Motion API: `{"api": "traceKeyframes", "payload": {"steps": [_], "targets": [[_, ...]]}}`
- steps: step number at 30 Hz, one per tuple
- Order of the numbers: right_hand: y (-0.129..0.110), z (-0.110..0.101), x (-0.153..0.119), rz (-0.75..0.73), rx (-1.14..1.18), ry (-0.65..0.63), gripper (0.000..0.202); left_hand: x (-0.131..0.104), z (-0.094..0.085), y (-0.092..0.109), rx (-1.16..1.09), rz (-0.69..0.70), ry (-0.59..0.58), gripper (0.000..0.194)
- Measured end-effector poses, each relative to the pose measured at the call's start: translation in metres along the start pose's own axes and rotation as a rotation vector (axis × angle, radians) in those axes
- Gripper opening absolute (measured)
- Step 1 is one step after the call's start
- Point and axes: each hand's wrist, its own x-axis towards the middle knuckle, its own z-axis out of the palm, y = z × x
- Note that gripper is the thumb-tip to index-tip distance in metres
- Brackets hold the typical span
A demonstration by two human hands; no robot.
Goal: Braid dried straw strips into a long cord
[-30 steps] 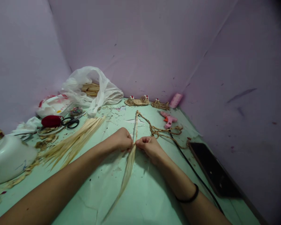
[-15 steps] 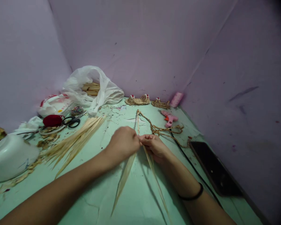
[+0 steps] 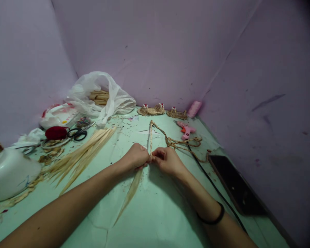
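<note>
A thin braided cord (image 3: 151, 137) of dry straw-coloured fibre runs away from me over the table, bends at its far end and comes back to a loose coil (image 3: 181, 142) on the right. My left hand (image 3: 136, 156) is closed on the near end of this braid. Against it, my right hand (image 3: 167, 161) pinches the same spot between thumb and fingers. A pale loose strand (image 3: 131, 193) hangs from under my left hand toward me. The exact crossing of the strands is hidden by my fingers.
A bundle of dry strips (image 3: 93, 148), scissors (image 3: 80, 133) and red yarn (image 3: 56, 133) lie left. Behind are a plastic bag (image 3: 112, 100) and woven slippers (image 3: 151, 110). At right are a pink glue gun (image 3: 187, 130), its black cable (image 3: 209, 179) and a phone (image 3: 235, 184).
Both hands have shifted slightly toward me and stay together at the braid's end. The right loose strand that hung below my right hand no longer shows; the left one has swung outward.
</note>
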Motion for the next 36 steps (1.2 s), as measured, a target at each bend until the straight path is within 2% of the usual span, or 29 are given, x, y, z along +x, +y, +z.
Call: {"api": "traceKeyframes", "payload": {"steps": [3,6,10,15,19,25,29,31,33,34,36], "targets": [[-0.008,-0.001,-0.007,-0.07,-0.243,0.046,0.018,0.008,0.005,-0.011,-0.016,0.125,0.085,0.022],[-0.022,-0.003,-0.016,-0.009,-0.428,0.11,0.018,0.011,0.009,-0.017,-0.006,0.158,0.094,0.025],[-0.037,-0.002,-0.025,0.068,-0.644,0.185,0.021,0.007,0.012,-0.012,-0.072,0.148,0.089,0.025],[-0.043,0.008,-0.03,0.064,-0.686,0.163,0.023,-0.002,0.01,0.0,-0.313,0.014,0.093,0.023],[-0.045,0.016,-0.034,0.046,-0.673,0.131,0.022,-0.007,0.007,0.004,-0.357,-0.116,0.057,0.024],[-0.044,0.014,-0.035,0.002,-0.611,0.077,0.02,-0.002,0.005,-0.004,-0.411,0.008,-0.009,0.02],[-0.037,-0.008,-0.025,0.057,-0.374,0.026,0.02,0.003,-0.001,-0.007,-0.401,0.041,-0.136,0.012],[-0.032,-0.019,-0.018,0.136,-0.127,0.121,0.025,0.004,-0.005,-0.007,-0.364,0.009,-0.185,0.011],[-0.03,-0.024,-0.012,0.269,0.172,0.187,0.019,0.003,-0.007,-0.006,-0.329,-0.009,-0.205,0.011],[-0.029,-0.023,-0.01,0.345,0.315,0.158,0.014,0.002,-0.007,-0.006,-0.316,-0.008,-0.207,0.011],[-0.03,-0.017,-0.009,0.479,0.519,0.006,0.008,0.002,-0.006,-0.006,-0.298,0.001,-0.2,0.01]]}}
